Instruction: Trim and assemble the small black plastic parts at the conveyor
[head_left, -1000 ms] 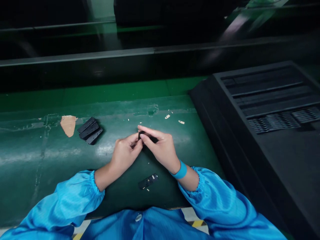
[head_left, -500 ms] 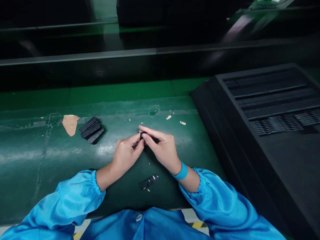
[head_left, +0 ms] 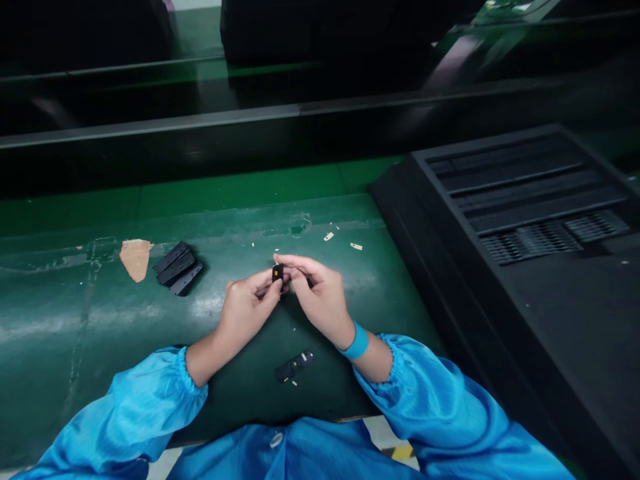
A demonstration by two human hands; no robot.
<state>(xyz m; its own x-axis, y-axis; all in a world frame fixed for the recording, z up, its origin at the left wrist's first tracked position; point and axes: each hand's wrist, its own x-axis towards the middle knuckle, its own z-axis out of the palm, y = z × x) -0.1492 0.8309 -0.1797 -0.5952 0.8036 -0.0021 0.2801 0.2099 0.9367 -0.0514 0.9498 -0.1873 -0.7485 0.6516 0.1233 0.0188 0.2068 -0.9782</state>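
A small black part (head_left: 278,273) with a tiny yellow spot on its face is held up between both my hands over the green belt (head_left: 100,313). My left hand (head_left: 247,307) pinches its near side with thumb and forefinger. My right hand (head_left: 315,293) grips its far end with curled fingers. A blue band (head_left: 356,343) circles my right wrist, and both arms wear blue sleeves. Another flat black part (head_left: 295,365) lies on the belt between my forearms.
A small stack of flat black parts (head_left: 179,268) lies to the left beside a torn tan patch (head_left: 135,258). Pale scraps (head_left: 329,236) dot the belt beyond my hands. A large black vented housing (head_left: 530,227) fills the right side.
The small part has turned upright in my fingers, so its face with the yellow spot shows. My hands have stayed in about the same place.
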